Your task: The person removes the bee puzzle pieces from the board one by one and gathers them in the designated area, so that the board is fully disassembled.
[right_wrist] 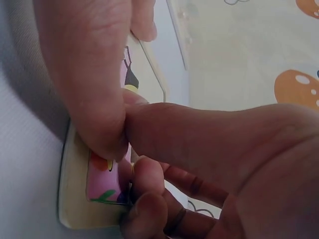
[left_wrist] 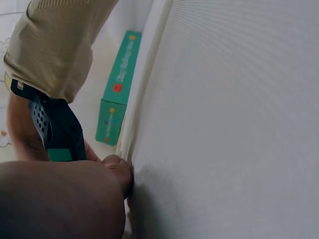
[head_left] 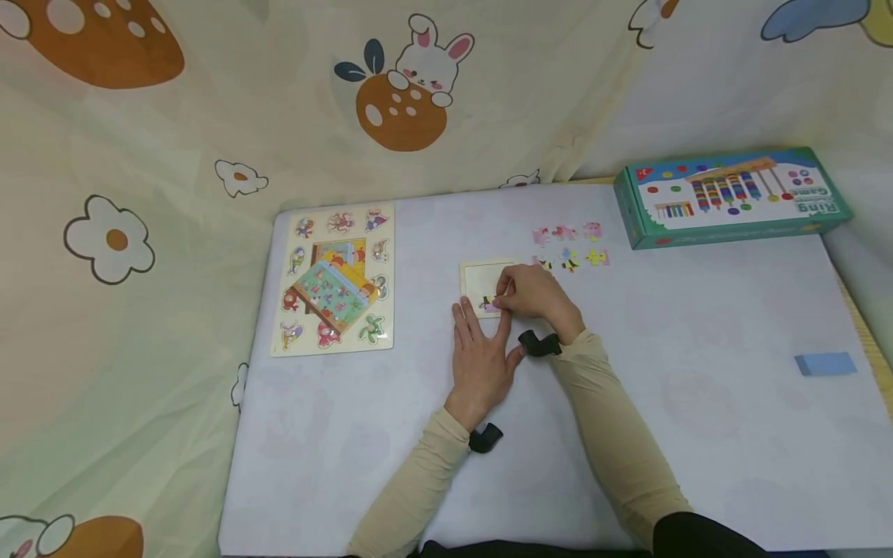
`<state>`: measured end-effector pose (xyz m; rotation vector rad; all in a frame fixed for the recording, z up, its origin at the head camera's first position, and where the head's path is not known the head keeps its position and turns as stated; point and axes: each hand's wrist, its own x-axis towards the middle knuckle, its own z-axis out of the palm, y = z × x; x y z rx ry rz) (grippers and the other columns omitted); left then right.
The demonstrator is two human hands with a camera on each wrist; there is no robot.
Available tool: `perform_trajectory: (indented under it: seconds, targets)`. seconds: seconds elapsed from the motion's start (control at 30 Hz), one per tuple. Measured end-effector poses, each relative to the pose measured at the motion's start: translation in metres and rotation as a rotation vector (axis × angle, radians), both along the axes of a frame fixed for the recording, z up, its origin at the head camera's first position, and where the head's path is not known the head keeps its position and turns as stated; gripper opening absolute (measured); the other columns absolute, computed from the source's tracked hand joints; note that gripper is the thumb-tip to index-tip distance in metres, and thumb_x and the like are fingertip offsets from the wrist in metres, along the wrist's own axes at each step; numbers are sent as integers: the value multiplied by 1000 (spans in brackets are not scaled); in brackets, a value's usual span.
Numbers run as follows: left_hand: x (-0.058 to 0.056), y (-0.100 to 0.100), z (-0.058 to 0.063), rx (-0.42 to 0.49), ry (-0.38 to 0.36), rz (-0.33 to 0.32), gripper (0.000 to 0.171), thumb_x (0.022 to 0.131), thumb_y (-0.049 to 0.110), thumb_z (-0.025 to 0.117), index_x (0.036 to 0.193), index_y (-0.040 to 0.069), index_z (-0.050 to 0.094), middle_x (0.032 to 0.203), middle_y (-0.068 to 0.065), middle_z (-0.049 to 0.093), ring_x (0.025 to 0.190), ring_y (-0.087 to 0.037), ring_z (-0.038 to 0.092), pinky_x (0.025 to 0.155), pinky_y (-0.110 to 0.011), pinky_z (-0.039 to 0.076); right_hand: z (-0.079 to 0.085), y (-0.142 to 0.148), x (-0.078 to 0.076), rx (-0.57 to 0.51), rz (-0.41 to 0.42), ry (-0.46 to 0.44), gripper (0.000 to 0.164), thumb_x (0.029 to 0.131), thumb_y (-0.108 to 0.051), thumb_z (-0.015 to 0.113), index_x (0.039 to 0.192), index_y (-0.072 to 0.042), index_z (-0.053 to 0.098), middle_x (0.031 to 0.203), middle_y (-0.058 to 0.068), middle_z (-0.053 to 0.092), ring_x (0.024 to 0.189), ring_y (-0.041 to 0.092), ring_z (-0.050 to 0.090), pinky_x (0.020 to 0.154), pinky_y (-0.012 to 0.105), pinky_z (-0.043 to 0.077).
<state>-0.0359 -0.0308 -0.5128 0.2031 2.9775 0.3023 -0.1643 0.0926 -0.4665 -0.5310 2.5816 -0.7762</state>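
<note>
A small square puzzle board point(head_left: 483, 276) with a pale rim lies mid-table. My left hand point(head_left: 481, 370) rests flat at its near edge, fingers stretched out, fingertips on the rim. My right hand point(head_left: 536, 294) bends over the board's near right corner, thumb and fingers pinching a pink puzzle piece point(right_wrist: 103, 183) that lies against the rim. In the right wrist view, a left fingertip presses beside the right thumb and covers part of the piece. Right of the board lie several loose puzzle pieces point(head_left: 565, 232), pink ones behind yellow ones point(head_left: 596, 257).
Left on the table is a peg puzzle board point(head_left: 382, 333) with animal figures, two picture cards point(head_left: 333, 294) overlapping on it. A green toy box point(head_left: 732, 198) stands at the back right. A blue block point(head_left: 826, 364) lies near the right edge. Patterned cloth hangs behind.
</note>
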Motion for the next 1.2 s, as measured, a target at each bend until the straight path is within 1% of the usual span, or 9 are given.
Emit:
perform_trajectory:
  seconds: [0.23,0.37,0.47,0.57,0.7,0.87,1.07,1.2]
  targets:
    - [0,0,-1,20,-18,13,74,108,58,50,171,29,23,168,-44,-1,159,-59,1,131,-56,21,-1,0,0,5,-17,-28,19,91,-20,82,99,-5,73,80,6,68,72,19,59,67,31,42]
    - [0,-1,-2,31,-28,14,74,108,57,50,171,29,23,169,-44,-3,160,-59,-1,132,-56,18,-3,0,1,-20,-57,-51,18,89,-19,82,100,-7,75,83,6,70,74,20,61,68,32,43]
    - [1,-1,-3,27,-32,13,74,108,57,50,171,29,22,168,-44,-4,159,-59,-2,132,-56,18,-3,-1,2,-40,-93,-73,16,88,-18,84,100,-8,78,84,7,72,76,21,63,68,32,45]
    - [1,-2,-3,20,-31,13,74,108,57,51,171,30,23,168,-44,-3,159,-59,-1,131,-55,19,-1,-2,3,-45,-109,-88,15,88,-18,85,98,-9,79,85,7,74,77,21,64,68,32,45]
    - [1,-2,-4,19,-25,9,73,108,56,51,170,30,24,168,-44,-3,159,-60,0,131,-56,21,0,-2,1,-24,-95,-94,14,88,-19,85,97,-10,78,87,7,75,79,22,65,70,33,46]
    - [0,-2,-2,18,-25,3,72,108,56,50,170,29,25,168,-44,-2,159,-60,0,130,-56,22,1,-2,-2,-11,-61,-104,16,89,-18,84,99,-8,77,89,9,74,80,22,65,73,34,47]
    - [-1,-2,-2,13,-23,-7,67,109,56,47,169,32,28,168,-44,-3,159,-60,0,131,-56,21,1,1,-4,-68,-52,-116,16,89,-13,84,98,-5,74,92,11,75,84,25,66,78,36,48]
    - [-1,-1,-3,17,-11,-8,68,109,58,46,169,32,28,168,-45,-1,159,-60,1,131,-56,20,-1,4,-4,-121,-56,-110,16,88,-13,85,97,-5,73,92,11,75,84,24,66,76,33,47]
